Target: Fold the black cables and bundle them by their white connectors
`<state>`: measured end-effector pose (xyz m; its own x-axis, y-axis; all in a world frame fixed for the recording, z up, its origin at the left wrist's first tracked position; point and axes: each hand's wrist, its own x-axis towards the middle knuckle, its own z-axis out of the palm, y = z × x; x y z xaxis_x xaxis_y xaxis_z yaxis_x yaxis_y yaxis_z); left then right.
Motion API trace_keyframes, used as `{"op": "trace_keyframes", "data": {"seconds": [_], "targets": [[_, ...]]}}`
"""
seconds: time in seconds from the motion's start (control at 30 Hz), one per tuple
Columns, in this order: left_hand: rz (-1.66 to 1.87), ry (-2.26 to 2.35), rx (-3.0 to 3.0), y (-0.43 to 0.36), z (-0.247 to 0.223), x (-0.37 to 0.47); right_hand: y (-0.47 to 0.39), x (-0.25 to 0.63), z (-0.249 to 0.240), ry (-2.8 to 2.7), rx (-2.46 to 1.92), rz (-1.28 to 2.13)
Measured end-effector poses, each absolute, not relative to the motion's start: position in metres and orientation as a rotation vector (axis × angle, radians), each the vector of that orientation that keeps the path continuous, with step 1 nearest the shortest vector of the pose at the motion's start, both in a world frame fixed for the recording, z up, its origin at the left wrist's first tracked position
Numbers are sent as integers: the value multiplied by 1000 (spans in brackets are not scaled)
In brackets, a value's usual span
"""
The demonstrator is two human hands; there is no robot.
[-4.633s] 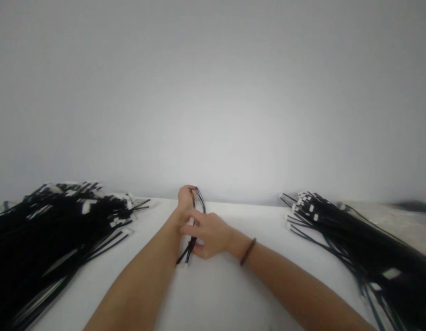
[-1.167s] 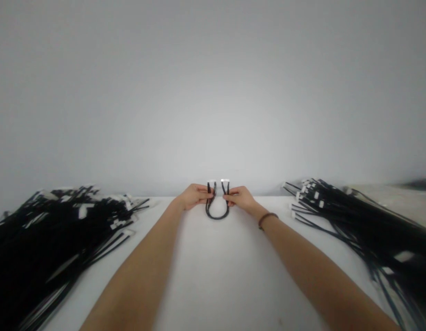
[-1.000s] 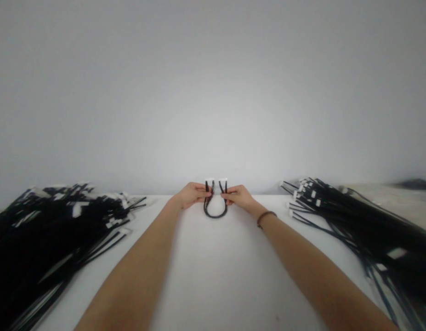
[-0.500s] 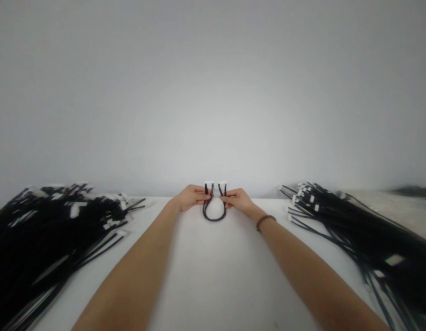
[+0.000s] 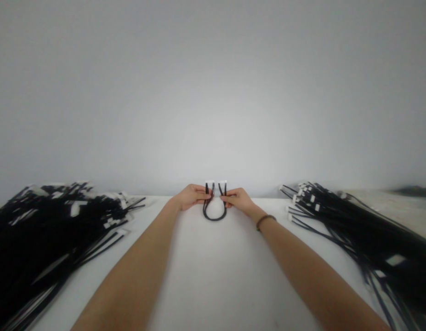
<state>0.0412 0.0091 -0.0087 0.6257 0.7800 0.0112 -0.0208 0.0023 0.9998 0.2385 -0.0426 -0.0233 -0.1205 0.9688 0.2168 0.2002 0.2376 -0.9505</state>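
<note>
While in left hand [image 5: 192, 197] and right hand [image 5: 240, 199], black cable [image 5: 214, 219] U-shaped

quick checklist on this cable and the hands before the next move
1. Left hand gripping cable: ok, near one end
2. Right hand gripping cable: ok, near the other end
3. Left white end and right white end uncovered: ok
4. Cable apart from left pile and right pile: ok
5. White ends undamaged: cannot tell, too small
</note>
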Motion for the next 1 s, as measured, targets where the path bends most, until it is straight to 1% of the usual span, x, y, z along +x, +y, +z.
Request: {"op": "trace_keyframes", "data": {"seconds": [1.0], "targets": [[702, 687, 1446, 11, -11, 41, -42, 238, -24, -1550, -1145, 979]]}}
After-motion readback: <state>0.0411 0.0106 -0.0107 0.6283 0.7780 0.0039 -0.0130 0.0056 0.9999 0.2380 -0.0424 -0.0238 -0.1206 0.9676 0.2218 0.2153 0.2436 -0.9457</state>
